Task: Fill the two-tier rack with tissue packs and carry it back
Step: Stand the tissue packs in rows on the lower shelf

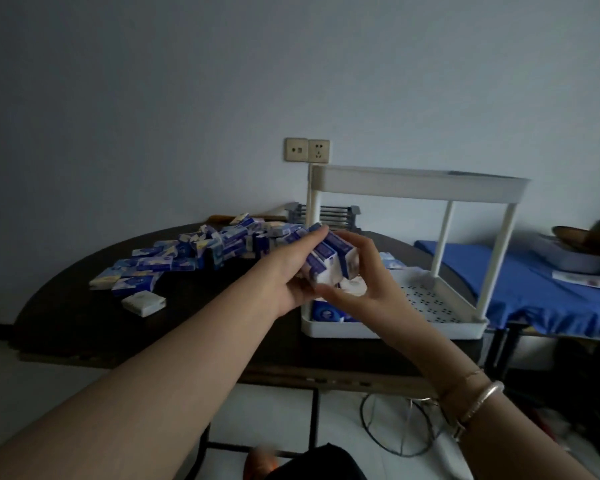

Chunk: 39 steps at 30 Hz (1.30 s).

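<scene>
Both hands are holding a small bunch of blue-and-white tissue packs (329,261) just above the near left corner of the white two-tier rack (420,183). The left hand (291,271) is gripping the bunch from the left with its fingers curled over the top, and the right hand (364,271) is cupping it from the right and below. The rack is sitting at the right edge of the dark round table (84,327), and a few packs are already lying in the near left corner of its bottom tray (395,330). A big pile of packs (194,254) is waiting near the table's far left edge. To do this well, the hands should be keeping the packs squeezed flat together, sliding them in under the top shelf, and setting them snug beside the ones already there, so none are tipping or spilling.
</scene>
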Each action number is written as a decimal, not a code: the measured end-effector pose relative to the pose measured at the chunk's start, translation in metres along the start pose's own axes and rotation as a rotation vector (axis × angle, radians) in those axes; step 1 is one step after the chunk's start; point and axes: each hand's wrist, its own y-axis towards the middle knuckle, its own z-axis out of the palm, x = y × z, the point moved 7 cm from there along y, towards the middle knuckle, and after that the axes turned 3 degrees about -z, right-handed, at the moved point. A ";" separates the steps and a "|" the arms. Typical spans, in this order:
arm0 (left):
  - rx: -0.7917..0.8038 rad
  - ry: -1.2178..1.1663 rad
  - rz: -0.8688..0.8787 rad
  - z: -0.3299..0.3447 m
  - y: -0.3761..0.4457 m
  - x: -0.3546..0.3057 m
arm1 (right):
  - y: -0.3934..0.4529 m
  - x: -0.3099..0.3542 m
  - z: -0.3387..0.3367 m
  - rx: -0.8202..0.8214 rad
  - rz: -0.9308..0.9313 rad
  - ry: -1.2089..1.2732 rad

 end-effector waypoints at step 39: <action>-0.029 1.658 0.270 0.069 0.206 0.055 | 0.076 -0.266 -0.155 -0.016 0.688 -0.398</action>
